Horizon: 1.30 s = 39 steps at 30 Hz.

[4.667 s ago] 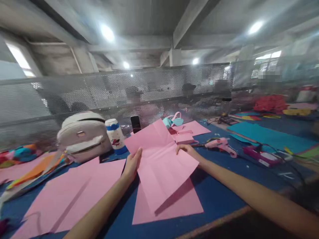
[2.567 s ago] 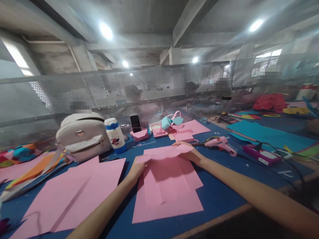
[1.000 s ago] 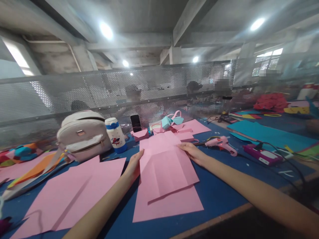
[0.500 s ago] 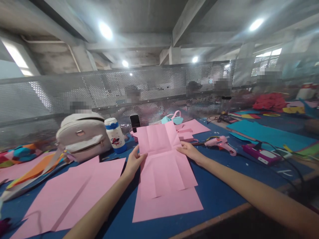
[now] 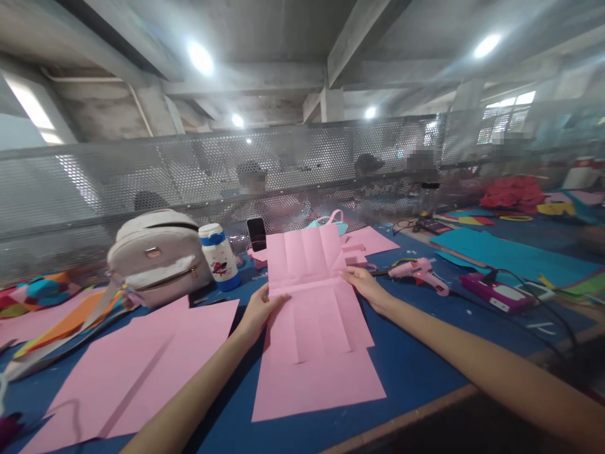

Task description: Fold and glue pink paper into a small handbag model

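1. Paper [image 5: 314, 299]: one creased pink rectangle, upper half raised, over one flat sheet [image 5: 326, 392].
2. Left hand [image 5: 258, 311], right hand [image 5: 367, 287]: each pinching one side edge.
3. Glue gun [image 5: 420, 271]: one, plastic, near right hand.

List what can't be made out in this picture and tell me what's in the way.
All in the head view:
Left hand: partly hidden behind the creased pink sheet.
Lower pink sheet: its far part is covered by the creased one.
Light blue piece: lower part blocked by the raised half of the creased sheet.
Purple thing: cut off by the left edge.
People: blurred behind the mesh screen.
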Tool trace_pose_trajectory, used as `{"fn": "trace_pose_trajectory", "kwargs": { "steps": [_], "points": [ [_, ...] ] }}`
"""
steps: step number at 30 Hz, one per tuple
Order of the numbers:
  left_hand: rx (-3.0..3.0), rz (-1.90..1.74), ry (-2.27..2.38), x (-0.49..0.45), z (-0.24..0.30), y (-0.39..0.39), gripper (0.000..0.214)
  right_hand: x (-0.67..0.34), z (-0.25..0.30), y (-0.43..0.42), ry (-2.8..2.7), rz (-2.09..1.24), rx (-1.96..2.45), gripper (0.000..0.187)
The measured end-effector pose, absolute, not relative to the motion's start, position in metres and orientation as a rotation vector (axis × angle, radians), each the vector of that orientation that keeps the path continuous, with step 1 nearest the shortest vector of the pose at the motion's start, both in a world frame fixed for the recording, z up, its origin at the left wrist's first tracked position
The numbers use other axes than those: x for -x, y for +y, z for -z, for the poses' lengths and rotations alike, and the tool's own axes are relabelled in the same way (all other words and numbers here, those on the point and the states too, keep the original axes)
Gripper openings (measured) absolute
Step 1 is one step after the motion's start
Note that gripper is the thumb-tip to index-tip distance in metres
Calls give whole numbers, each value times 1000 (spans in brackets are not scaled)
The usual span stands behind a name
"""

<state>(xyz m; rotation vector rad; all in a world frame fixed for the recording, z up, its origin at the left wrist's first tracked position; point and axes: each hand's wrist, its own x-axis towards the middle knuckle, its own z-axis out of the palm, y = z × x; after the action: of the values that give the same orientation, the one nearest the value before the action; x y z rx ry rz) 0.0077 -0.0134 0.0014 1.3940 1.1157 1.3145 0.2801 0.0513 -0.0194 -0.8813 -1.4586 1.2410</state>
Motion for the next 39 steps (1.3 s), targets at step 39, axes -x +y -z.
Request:
{"fn": "trace_pose_trajectory", "kwargs": {
  "steps": [39],
  "points": [
    [-1483,-1087,1299,6,7,-7,20,-275,13,44,-1484,-1355,865,50]
  ]
}}
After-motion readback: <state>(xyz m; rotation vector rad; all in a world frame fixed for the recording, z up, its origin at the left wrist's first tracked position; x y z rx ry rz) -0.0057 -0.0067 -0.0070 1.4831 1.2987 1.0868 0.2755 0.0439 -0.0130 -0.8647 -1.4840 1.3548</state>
